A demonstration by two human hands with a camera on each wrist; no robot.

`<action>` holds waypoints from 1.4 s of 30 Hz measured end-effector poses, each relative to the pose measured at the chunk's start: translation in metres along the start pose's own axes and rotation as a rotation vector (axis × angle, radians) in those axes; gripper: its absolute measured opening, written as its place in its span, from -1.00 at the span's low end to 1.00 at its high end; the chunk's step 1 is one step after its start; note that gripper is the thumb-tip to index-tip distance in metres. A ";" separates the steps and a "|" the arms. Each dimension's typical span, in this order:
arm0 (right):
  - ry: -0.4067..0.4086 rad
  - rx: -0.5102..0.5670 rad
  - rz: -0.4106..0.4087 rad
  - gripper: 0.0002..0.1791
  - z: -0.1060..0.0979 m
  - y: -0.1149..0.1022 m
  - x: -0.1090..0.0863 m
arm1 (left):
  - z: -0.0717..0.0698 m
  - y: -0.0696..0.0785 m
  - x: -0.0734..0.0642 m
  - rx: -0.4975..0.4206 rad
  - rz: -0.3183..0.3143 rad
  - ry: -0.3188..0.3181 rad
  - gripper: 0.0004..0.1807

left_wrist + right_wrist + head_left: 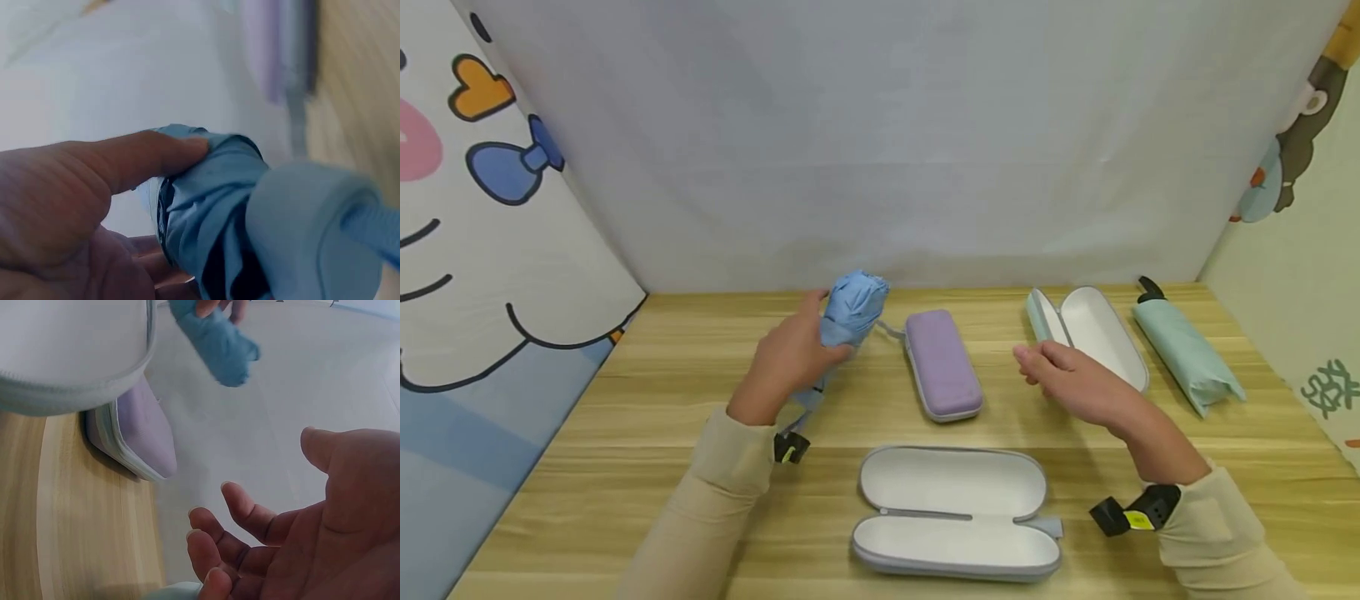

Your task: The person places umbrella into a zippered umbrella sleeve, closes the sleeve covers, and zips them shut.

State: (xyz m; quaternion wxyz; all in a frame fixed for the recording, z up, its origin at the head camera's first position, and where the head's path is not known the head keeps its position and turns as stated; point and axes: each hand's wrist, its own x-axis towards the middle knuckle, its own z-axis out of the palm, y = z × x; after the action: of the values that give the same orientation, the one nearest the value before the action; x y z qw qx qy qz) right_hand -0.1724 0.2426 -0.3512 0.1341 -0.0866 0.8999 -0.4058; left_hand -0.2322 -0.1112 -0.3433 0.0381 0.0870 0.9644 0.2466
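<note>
My left hand (786,358) grips a folded blue umbrella (854,307) above the table, left of the closed purple case (943,362). In the left wrist view, the thumb lies along the gathered fabric (219,187), and the pale blue handle end (300,231) with its strap points toward the camera. My right hand (1078,383) hovers in front of an open mint case with white lining (1105,337). Its fingers are loosely bent and hold nothing, as the right wrist view shows the palm (300,556) bare.
An open grey case (955,483) with white lining lies at the front centre. A folded mint umbrella (1183,346) with a dark handle rests at the far right. Behind the wooden table (647,467) rises a pale wall (887,150), with printed cartoon panels at both sides.
</note>
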 end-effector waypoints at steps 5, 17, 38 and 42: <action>-0.001 0.014 0.001 -0.38 -0.001 -0.001 -0.001 | -0.007 0.030 -0.031 -0.221 0.190 -0.069 0.01; -0.012 0.026 -0.055 -0.52 0.000 0.003 0.001 | 0.028 0.069 -0.082 -0.300 0.500 -0.201 -0.03; -0.114 0.035 -0.092 -0.74 0.002 0.005 0.000 | 0.046 0.071 -0.093 -0.524 0.574 -0.315 0.12; -0.252 0.012 -0.150 -0.66 0.003 0.007 0.000 | 0.052 0.066 -0.094 -0.505 0.578 -0.359 0.09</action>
State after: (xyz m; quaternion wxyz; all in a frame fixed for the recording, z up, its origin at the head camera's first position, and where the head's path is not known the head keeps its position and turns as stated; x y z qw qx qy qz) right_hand -0.1716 0.2456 -0.3586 0.2158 -0.2033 0.8645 -0.4059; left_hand -0.1242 -0.0474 -0.3541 0.1548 0.3834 0.7877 0.4568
